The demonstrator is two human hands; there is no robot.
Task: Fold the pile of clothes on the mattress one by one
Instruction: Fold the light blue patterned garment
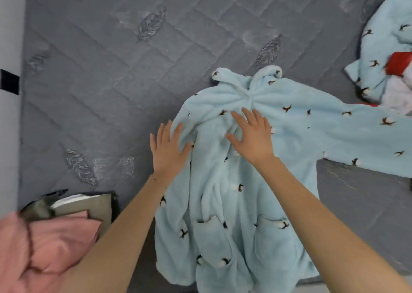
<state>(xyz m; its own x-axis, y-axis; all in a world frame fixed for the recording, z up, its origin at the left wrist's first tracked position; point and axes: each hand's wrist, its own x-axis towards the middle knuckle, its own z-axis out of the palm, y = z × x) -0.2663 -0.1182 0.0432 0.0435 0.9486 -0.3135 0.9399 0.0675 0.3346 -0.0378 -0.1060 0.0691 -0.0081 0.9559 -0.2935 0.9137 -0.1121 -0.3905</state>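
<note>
Both flat, spread hands, left hand (pixel 168 149) and right hand (pixel 254 134), smooth the fleece pyjama top (pixel 234 181) mid-frame, gripping nothing; next, I judge, fold the outstretched sleeve (pixel 361 134) inward.

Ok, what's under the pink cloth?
A folded olive garment sticks out from under the pink cloth, lying on the mattress. Whatever else is beneath is covered.
</note>
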